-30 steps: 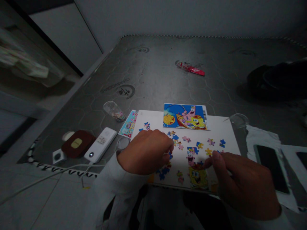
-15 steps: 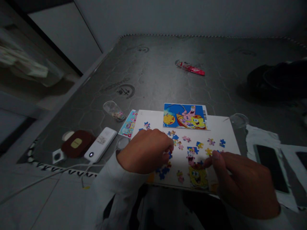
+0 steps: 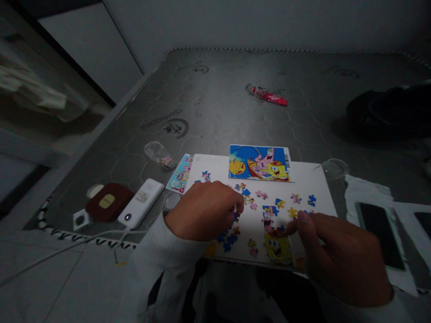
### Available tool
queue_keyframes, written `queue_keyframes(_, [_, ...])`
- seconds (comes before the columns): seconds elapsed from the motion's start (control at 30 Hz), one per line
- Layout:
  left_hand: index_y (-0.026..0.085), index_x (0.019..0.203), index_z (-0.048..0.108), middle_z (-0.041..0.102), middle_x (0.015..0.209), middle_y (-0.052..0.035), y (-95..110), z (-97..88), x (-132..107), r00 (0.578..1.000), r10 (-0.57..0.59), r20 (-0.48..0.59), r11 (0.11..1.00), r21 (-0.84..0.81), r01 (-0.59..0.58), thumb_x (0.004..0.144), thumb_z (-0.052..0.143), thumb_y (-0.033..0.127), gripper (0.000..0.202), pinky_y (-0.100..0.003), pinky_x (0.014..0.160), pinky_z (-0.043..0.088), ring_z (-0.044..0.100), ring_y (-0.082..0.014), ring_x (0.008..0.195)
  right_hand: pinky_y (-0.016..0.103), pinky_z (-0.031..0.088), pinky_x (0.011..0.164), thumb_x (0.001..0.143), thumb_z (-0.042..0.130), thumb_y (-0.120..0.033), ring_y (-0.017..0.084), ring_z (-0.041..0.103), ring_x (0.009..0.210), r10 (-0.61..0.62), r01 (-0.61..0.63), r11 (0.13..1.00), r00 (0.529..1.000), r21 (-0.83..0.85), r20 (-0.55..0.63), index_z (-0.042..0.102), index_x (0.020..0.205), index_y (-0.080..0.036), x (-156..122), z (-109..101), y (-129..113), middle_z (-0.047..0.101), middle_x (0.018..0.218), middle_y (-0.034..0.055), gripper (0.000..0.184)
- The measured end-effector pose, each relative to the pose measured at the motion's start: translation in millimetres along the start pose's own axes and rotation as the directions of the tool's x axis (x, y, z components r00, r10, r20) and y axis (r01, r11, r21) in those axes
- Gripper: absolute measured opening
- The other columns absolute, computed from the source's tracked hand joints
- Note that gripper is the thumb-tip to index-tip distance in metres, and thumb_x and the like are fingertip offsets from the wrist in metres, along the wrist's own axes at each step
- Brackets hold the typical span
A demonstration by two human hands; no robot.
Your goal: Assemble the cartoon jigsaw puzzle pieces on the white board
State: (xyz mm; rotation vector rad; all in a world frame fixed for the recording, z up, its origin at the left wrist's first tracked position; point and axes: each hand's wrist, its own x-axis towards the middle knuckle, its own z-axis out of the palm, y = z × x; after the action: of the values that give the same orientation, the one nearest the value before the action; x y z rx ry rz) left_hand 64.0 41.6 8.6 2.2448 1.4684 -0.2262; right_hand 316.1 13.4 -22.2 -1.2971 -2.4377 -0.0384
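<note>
A white board [image 3: 310, 179] lies on the grey table with several loose jigsaw pieces [image 3: 261, 194] scattered on it. A joined patch of the puzzle [image 3: 276, 244] sits near the board's front edge. My left hand [image 3: 205, 211] rests curled over the board's left part, fingertips pinched on a small blue piece. My right hand [image 3: 340, 255] is at the front right, fingers pressed together at a piece beside the joined patch. A colour reference picture [image 3: 259, 163] lies at the board's far edge.
Left of the board lie a white power bank [image 3: 141, 208] with a cable, a dark red case [image 3: 107, 202], a clear tube [image 3: 160, 155] and a small card [image 3: 181, 174]. A red wrapper [image 3: 267, 95] lies farther back. A phone [image 3: 380, 233] and a dark bag [image 3: 390, 114] are on the right.
My left hand has shifted slightly back and left, uncovering more blue pieces beneath it. My right hand has barely moved.
</note>
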Motion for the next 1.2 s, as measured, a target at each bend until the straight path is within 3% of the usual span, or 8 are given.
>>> queue_keyframes(0.27, [0.037,0.107,0.071,0.076,0.104,0.0002,1.2,1.9,0.2,0.999,-0.024,-0.044,1.0,0.019,0.025,0.086,0.058,0.024,0.029,-0.037,0.072,0.05,0.069,-0.0255,0.092,0.029,0.039,0.049,0.1,0.045,-0.028,0.014,0.064,0.051,-0.038,0.039,0.999,0.999,0.016,-0.019,0.071,0.071,-0.023,-0.6,0.8,3.1,0.071,0.065,0.0005,0.04])
queue_keyframes(0.47, [0.038,0.11,0.069,0.076,0.105,0.0011,0.5,0.5,-1.2,0.997,-0.039,-0.072,0.999,0.032,0.042,0.088,0.053,0.021,0.032,-0.037,0.071,0.048,0.07,-0.0254,0.094,0.031,0.038,0.049,0.102,0.041,-0.031,0.016,0.063,0.05,0.014,-0.014,1.0,0.999,0.003,-0.042,0.071,0.068,-0.023,1.6,-0.1,-1.9,0.071,0.064,0.0024,0.046])
queue_keyframes(0.77, [0.04,0.099,0.069,0.075,0.094,0.0071,-19.4,-5.4,-25.0,0.944,-0.318,-0.093,0.948,-0.014,0.318,0.083,0.065,0.031,0.018,-0.033,0.062,0.037,0.067,-0.0233,0.083,0.032,0.036,0.049,0.102,0.04,-0.031,0.016,0.061,0.048,0.002,-0.002,1.0,0.998,0.002,-0.055,0.071,0.066,-0.021,1.2,0.3,-2.8,0.07,0.063,0.0033,0.048])
queue_keyframes(1.2, [0.039,0.096,0.071,0.074,0.097,0.0011,-27.5,-3.1,-31.4,0.87,-0.492,-0.037,0.871,0.004,0.492,0.08,0.065,0.039,0.017,-0.035,0.06,0.038,0.068,-0.0269,0.087,0.031,0.039,0.055,0.103,0.04,-0.035,0.016,0.065,0.057,0.054,-0.054,0.998,0.999,0.027,0.005,0.072,0.072,-0.022,-2.5,1.9,-4.3,0.073,0.07,0.0023,0.046])
